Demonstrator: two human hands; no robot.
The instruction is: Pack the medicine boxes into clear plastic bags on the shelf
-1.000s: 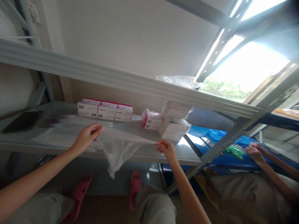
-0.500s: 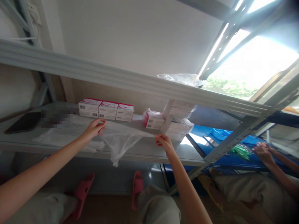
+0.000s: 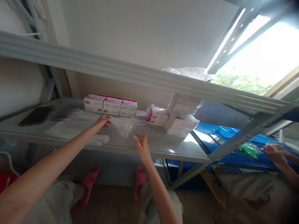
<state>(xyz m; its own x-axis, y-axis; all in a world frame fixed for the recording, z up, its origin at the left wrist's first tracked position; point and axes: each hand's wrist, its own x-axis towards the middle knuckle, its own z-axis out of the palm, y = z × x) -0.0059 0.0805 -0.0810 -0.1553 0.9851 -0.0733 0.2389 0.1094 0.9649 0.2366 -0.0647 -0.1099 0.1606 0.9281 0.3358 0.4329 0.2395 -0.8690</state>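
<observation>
My left hand (image 3: pixel 102 121) pinches one edge of a clear plastic bag (image 3: pixel 125 127), which spreads out to the right over the grey shelf (image 3: pixel 130 144). Below and right of the bag, my right hand (image 3: pixel 142 143) has its fingers apart and holds nothing. Under my left forearm lies a pile of flat clear bags (image 3: pixel 67 129). Behind the hands stand white-and-pink boxes (image 3: pixel 111 105), stacked two high in a row. To their right, a bag with pink-and-white boxes (image 3: pixel 157 115) sits beside bagged stacks of white boxes (image 3: pixel 178 124).
A dark flat tablet-like object (image 3: pixel 35 116) lies at the shelf's left end. An upper shelf beam (image 3: pixel 116 68) crosses above, with plastic (image 3: pixel 189 73) on it. At the right, past a metal post (image 3: pixel 231 141), another person's hands (image 3: pixel 274 152) are near green items (image 3: pixel 249 150) on a blue surface.
My right hand has let go of the bag's right end and moved left and down, its fingers spreading. The stretched bag has gone slack in my left hand. The view has shifted slightly.
</observation>
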